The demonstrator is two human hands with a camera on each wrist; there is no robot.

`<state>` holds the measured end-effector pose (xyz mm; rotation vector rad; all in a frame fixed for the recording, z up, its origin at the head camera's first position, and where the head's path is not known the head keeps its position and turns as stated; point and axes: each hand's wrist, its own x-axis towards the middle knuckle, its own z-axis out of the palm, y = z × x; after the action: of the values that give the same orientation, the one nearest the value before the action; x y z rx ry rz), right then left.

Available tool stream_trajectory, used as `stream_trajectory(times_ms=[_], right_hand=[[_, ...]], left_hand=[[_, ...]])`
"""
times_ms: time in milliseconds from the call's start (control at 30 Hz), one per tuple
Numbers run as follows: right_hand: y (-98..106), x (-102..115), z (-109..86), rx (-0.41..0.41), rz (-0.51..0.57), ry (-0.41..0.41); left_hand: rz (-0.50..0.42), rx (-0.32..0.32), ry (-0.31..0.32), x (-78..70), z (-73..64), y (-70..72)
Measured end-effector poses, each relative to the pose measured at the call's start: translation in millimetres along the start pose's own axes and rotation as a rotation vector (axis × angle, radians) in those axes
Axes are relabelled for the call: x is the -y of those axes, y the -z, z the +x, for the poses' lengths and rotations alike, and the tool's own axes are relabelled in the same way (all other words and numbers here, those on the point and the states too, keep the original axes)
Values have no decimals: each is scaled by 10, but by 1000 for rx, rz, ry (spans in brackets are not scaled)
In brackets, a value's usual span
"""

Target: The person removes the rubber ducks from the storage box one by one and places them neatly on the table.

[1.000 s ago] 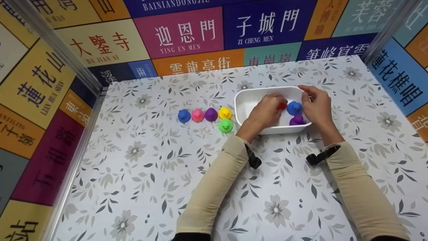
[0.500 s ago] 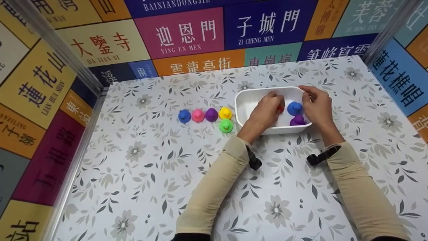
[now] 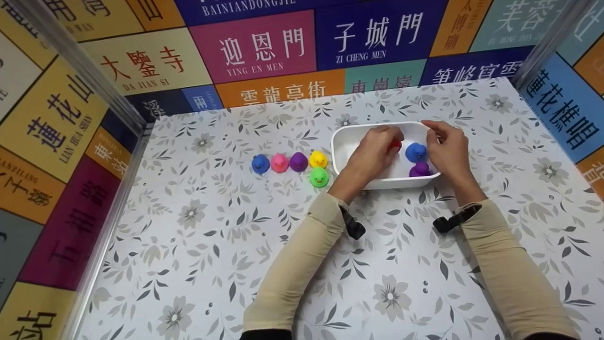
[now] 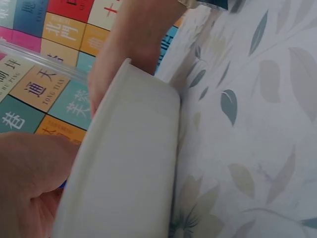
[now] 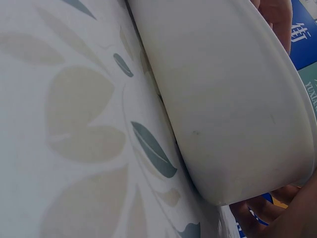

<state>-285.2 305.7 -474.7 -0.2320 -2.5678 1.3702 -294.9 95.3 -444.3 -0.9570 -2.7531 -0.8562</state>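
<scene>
My left hand reaches into a white tub and grips a red rubber duck, mostly covered by the fingers. Inside the tub, to the right of it, sit a blue duck and a purple duck. The tub's right end is held by my right hand, thumb and fingers at the rim. In the left wrist view the tub's outer wall hides most of the left hand. The right wrist view has the right hand against the tub's end, fingers partly below it.
Left of the tub, a blue duck, a pink duck, a purple duck and a yellow duck stand in a row. A green duck is in front of the yellow one. Printed panels wall the table's back and sides.
My left hand has shifted slightly left and towards the back inside the tub, still around the red duck. The right hand, the tub and the row of ducks stay in place.
</scene>
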Motion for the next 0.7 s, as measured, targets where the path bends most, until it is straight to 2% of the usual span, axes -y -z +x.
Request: stream_trajectory(times_ms=[167, 333, 700], right_hand=[[8, 8, -2, 5, -4, -14], [2, 10, 2, -1, 3, -5], [4, 11, -1, 1, 20, -16]], left_hand=[[-42, -50, -5, 28, -71, 153], [-67, -105, -31, 105, -198, 271], [-144, -268, -95, 267, -461, 322]])
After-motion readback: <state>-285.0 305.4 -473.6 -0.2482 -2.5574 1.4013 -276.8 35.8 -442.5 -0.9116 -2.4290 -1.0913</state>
